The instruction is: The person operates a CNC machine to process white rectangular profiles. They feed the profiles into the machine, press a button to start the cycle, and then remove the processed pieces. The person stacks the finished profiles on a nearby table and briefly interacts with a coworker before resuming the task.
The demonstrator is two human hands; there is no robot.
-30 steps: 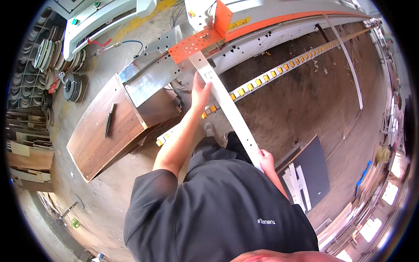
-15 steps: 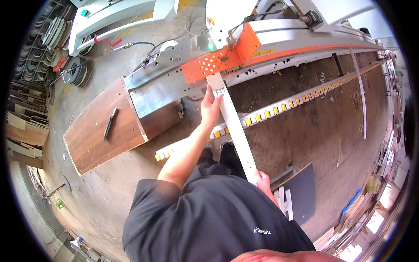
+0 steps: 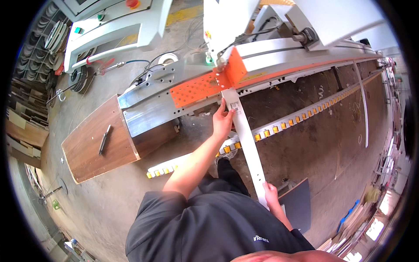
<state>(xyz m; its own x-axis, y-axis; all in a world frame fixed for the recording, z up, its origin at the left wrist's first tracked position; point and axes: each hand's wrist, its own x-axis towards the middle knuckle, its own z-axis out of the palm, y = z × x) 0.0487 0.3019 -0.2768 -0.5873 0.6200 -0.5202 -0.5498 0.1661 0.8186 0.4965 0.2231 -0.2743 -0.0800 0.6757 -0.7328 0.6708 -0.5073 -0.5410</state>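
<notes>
I hold a long narrow white panel strip (image 3: 247, 139) with small holes along it. My left hand (image 3: 222, 121) grips its far part, close to where its end meets the orange perforated guard (image 3: 194, 88) of a big white and orange machine (image 3: 279, 39). My right hand (image 3: 271, 195) grips the near end, close to my body. The strip runs slanted from the machine's edge down toward my right side.
A wooden board (image 3: 94, 144) with a dark tool (image 3: 104, 139) lies on a metal table end at left. A yellow-and-white roller rail (image 3: 279, 127) crosses the concrete floor. A dark panel (image 3: 299, 203) leans near my right. Coiled edge banding rolls (image 3: 52, 37) hang far left.
The strip's far end has moved toward the machine, now touching the orange guard. My view has shifted closer to the machine; both hands keep their grip.
</notes>
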